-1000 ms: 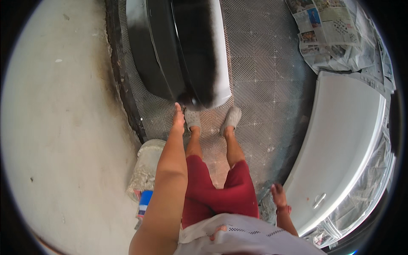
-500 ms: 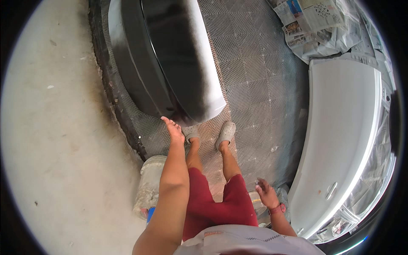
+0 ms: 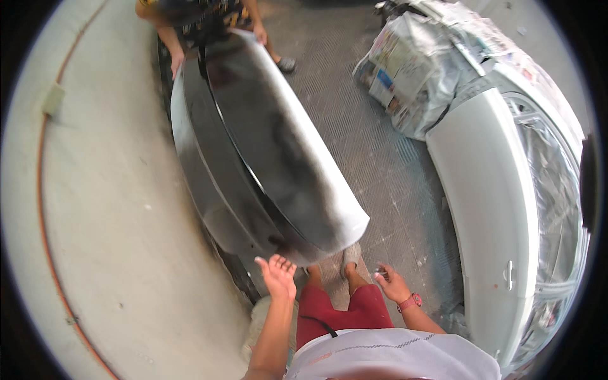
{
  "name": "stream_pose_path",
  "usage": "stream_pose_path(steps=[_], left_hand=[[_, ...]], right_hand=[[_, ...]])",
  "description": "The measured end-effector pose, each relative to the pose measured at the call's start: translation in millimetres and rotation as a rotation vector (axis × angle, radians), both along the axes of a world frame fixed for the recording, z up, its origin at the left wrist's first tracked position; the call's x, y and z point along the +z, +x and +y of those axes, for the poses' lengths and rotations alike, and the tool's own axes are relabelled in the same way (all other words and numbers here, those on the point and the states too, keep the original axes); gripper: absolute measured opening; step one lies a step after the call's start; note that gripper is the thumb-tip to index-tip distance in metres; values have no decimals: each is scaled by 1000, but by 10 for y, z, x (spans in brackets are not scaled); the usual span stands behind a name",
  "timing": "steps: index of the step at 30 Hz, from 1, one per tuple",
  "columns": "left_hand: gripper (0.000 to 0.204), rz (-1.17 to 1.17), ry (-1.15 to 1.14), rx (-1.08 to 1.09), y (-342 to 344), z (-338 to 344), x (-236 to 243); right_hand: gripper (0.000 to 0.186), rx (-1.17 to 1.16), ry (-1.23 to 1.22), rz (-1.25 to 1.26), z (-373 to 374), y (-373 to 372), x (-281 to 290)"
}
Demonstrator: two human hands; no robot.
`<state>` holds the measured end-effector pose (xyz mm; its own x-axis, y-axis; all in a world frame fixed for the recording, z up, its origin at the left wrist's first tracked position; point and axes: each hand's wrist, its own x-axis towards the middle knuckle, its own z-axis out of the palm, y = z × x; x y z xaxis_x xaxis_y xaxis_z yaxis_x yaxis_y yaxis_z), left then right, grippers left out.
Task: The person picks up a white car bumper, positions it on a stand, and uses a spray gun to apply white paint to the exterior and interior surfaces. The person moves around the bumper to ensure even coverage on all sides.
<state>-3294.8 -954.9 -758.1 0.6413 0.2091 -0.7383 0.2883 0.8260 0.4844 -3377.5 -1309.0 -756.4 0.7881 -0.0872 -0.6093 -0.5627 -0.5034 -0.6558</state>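
A long curved car body panel [image 3: 272, 145], black in the middle and fading to white along its right side, stretches away in front of me. My left hand [image 3: 277, 276] is at its near end, palm turned up and fingers spread. Whether the fingertips touch the panel's edge, I cannot tell. Lower right, away from the panel, my right hand [image 3: 394, 285] hangs with loosely bent fingers, and nothing plain shows in it. A red watch [image 3: 410, 302] circles that wrist. At the far end another person's hands [image 3: 177, 62] are at the panel's two corners.
On the right stands a white car door [image 3: 487, 209] on a body masked with plastic and newspaper [image 3: 405, 76]. A pale wall [image 3: 120, 209] with an orange pipe [image 3: 41, 190] runs along the left. A whitish bucket [image 3: 253, 329] is beside my left leg. Dark ridged matting [image 3: 354, 126] covers the floor.
The view has shifted, bringing the other person at the panel's far end into sight. My left hand has turned palm up with its fingers spread. My right hand stays away from the panel.
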Motion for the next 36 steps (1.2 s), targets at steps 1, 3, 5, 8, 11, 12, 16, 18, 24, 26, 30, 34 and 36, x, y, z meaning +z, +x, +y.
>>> stream_pose_path(steps=[1, 3, 5, 8, 11, 12, 16, 18, 24, 26, 30, 34, 36], left_hand=[[83, -69, -20, -7, 43, -6, 418], [87, -261, -58, -63, 125, -17, 1206], [94, -461, -114, -112, 215, -68, 1882], [101, -710, -222, -166, 398, -164, 2710], [101, -906, -348, -189, 733, -435, 3334], [102, -957, -373, -187, 844, -543, 3490], [101, -1150, -448, -201, 1361, -912, 4054], [100, -1250, -488, -230, 1636, -1069, 4270], [101, -1357, -315, -208, 2458, -1508, 5001], [100, -1402, -292, -186, 2712, -1640, 5216], [101, -1478, -368, -322, 3190, -1828, 5600], [105, -1548, -468, -393, 3733, -2036, 5930], [107, -1557, -500, -444, 4005, -2141, 6094]], right_hand=[[56, -89, 13, -16, 17, 62, 149], [57, -198, 12, -245, -19, 259, 456], [57, -345, 52, -437, -94, 525, 777], [61, -509, 129, -666, -147, 897, 1244], [77, -679, 289, -818, -383, 1509, 1642], [84, -747, 387, -877, -495, 1702, 1752], [104, -891, 801, -802, -925, 2371, 2138], [106, -837, 1033, -811, -1125, 2635, 2272], [113, -641, 1319, -907, -1624, 3432, 2804], [112, -590, 1350, -951, -1781, 3707, 3040], [110, -429, 1379, -1049, -1940, 4132, 3500], [110, -268, 1269, -1202, -1913, 4635, 3991], [113, -252, 1251, -1246, -1858, 4898, 4231]])
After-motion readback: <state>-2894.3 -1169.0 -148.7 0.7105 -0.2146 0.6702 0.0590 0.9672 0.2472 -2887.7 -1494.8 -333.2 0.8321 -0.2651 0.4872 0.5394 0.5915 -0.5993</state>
